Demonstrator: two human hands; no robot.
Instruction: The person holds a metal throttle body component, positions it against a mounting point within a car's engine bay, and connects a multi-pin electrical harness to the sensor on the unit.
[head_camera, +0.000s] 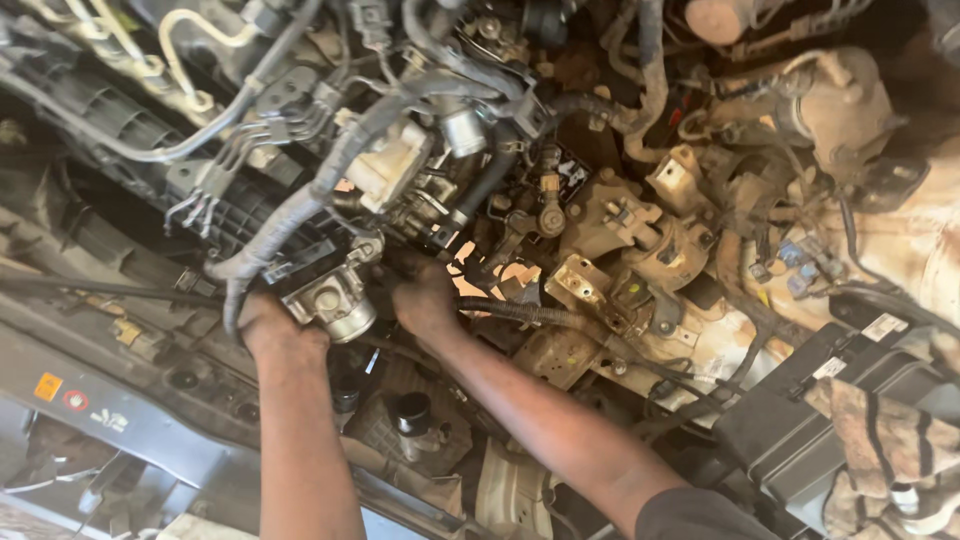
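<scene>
Round silver metal throttle body (335, 303) lower left of centre; left hand (272, 325) gripping its left side, right hand (425, 297) just right, grip hidden, cannot tell.

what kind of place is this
Most likely a car repair spot, looking into an open engine bay: both hands, left hand and right hand, work at a metal throttle body among wiring looms and a black battery box.

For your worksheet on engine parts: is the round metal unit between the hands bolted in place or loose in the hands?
Cannot tell. The metal unit sits between the left hand and right hand, but its mounting points are hidden.
</scene>
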